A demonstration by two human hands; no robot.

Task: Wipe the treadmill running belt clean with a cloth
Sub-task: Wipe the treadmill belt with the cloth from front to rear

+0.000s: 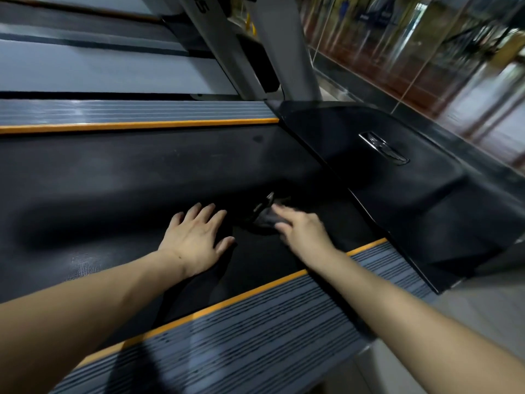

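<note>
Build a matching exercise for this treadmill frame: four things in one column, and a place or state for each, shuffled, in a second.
Things
1. left hand
2. right hand
3. cloth
4. orange strip

Places or states
A. dark and bunched under fingertips
B. flat on the running belt, fingers spread
C. runs along the belt's edge beside the ribbed side rail
D. blurred, fingers on the cloth near the black motor cover

Pairs: 1-B, 2-D, 3-A, 4-C

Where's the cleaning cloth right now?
In the head view, the dark cloth lies on the running belt under the right hand, beside the flat left hand.
</note>
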